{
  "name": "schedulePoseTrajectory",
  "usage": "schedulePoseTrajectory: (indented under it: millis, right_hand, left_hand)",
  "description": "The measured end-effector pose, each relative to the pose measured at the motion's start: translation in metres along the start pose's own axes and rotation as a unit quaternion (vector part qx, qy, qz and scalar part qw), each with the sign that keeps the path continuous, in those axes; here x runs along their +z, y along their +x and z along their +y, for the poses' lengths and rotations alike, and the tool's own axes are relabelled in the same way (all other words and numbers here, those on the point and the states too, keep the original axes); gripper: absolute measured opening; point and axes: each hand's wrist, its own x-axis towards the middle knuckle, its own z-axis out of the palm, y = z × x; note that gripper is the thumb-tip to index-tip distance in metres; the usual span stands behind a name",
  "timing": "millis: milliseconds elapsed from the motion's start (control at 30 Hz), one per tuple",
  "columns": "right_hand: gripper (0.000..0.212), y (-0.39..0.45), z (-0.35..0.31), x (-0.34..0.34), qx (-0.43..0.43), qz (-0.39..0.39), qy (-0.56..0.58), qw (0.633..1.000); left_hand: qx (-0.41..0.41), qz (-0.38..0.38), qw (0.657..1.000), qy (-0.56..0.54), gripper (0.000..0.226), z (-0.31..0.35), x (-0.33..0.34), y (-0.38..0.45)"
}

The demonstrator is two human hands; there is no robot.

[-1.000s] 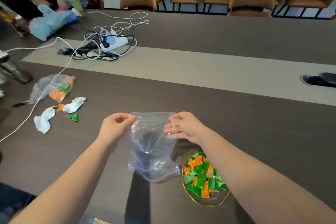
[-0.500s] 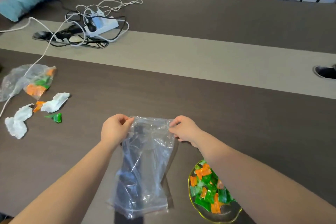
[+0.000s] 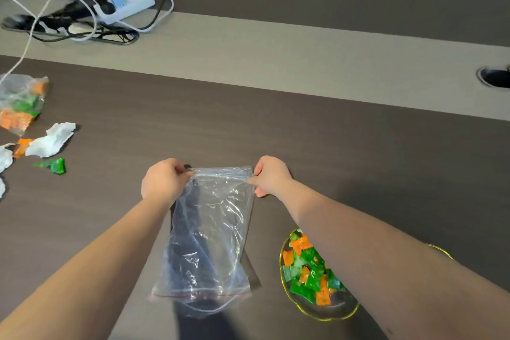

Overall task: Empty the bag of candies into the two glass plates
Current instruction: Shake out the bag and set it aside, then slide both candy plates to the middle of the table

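Observation:
A clear plastic bag (image 3: 209,234) hangs upside down in front of me, with its red-lined zip mouth at the bottom and nothing visible inside. My left hand (image 3: 164,181) pinches its upper left corner and my right hand (image 3: 270,175) pinches its upper right corner. A yellow-rimmed glass plate (image 3: 340,310) at lower right holds green and orange wrapped candies (image 3: 309,270); my right forearm covers part of it. A sliver of a second yellow rim (image 3: 441,251) shows past that forearm.
At far left lie another clear bag with candies (image 3: 20,102), crumpled white paper (image 3: 52,139) and a loose green candy (image 3: 56,165). A power strip with tangled cables (image 3: 121,4) sits at the back left. A round cable port (image 3: 495,77) is at the right edge.
The view tilted further down and the chairs left the frame. The bag now hangs longer and flatter, stretched taut between both hands, which sit a little wider apart.

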Motion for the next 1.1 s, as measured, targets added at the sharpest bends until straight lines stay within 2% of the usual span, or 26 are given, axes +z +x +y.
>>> schedulePoseTrajectory:
  millis: [100,200,367,600,733,800,1000,1100]
  right_hand:
    - [0.035,-0.003,0.002,-0.002,0.0,0.01,-0.005,1.0]
    - [0.03,-0.014,0.003,-0.01,-0.003,0.009,0.002,1.0]
    - [0.025,-0.033,0.009,-0.036,-0.016,0.005,0.006,1.0]
    - [0.018,-0.076,0.043,-0.096,-0.023,0.006,-0.021,1.0]
    - [0.028,-0.103,0.081,-0.132,-0.009,-0.004,-0.044,0.999]
    - [0.024,-0.116,0.104,-0.148,0.002,-0.02,-0.041,0.999]
    - [0.011,-0.143,0.196,-0.175,0.025,0.062,-0.036,0.997]
    - [0.002,-0.153,0.247,-0.174,0.068,0.086,-0.061,0.992]
  left_hand:
    - [0.009,0.003,1.0,0.01,0.034,0.003,-0.003,-0.002]
    - [0.019,0.023,1.0,0.005,0.037,0.012,-0.011,-0.004]
    - [0.071,0.043,0.996,-0.018,0.022,0.043,-0.018,-0.02]
    - [0.136,-0.054,0.989,0.015,0.007,0.107,-0.011,-0.065]
    - [0.177,-0.091,0.979,0.053,0.009,0.138,-0.005,-0.085]
    - [0.192,-0.102,0.974,0.068,0.007,0.152,-0.001,-0.095]
    - [0.202,-0.148,0.959,0.133,0.01,0.176,0.032,-0.115]
    - [0.183,-0.212,0.942,0.187,0.019,0.171,0.055,-0.13]
